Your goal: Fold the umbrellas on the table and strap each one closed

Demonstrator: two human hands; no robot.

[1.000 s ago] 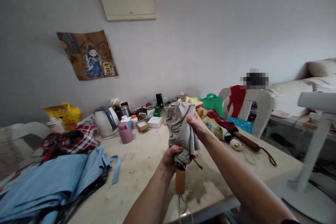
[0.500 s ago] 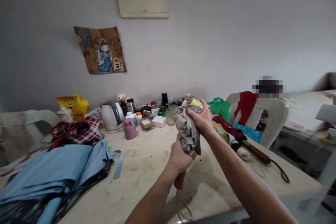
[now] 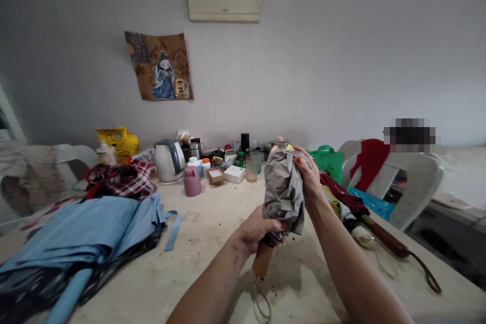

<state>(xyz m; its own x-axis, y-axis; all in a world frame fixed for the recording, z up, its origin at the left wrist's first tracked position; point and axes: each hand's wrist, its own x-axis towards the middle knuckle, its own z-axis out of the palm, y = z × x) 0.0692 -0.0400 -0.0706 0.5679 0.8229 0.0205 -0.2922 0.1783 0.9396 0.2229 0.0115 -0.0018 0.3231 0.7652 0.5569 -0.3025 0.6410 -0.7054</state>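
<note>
A grey folding umbrella (image 3: 283, 190) is held above the table, its cloth bunched and creased. Its brown handle (image 3: 262, 259) points down toward me, with a thin cord loop hanging from the end. My left hand (image 3: 258, 230) is wrapped round the lower part of the umbrella, just above the handle. On the upper right side of the cloth, my right hand (image 3: 309, 174) is closed with the thumb toward me; its other fingers are partly hidden behind the fabric.
A light blue umbrella (image 3: 94, 228) lies at left on the table (image 3: 197, 273). Umbrellas with a brown handle (image 3: 387, 235) and a white knob (image 3: 362, 237) lie at right. A kettle (image 3: 167, 162), a pink jug (image 3: 192, 182) and a white box (image 3: 235, 174) stand behind.
My right hand has slid down the side of the umbrella, and its fingers have closed more round the cloth. My left hand still grips near the handle. The view has shifted slightly.
</note>
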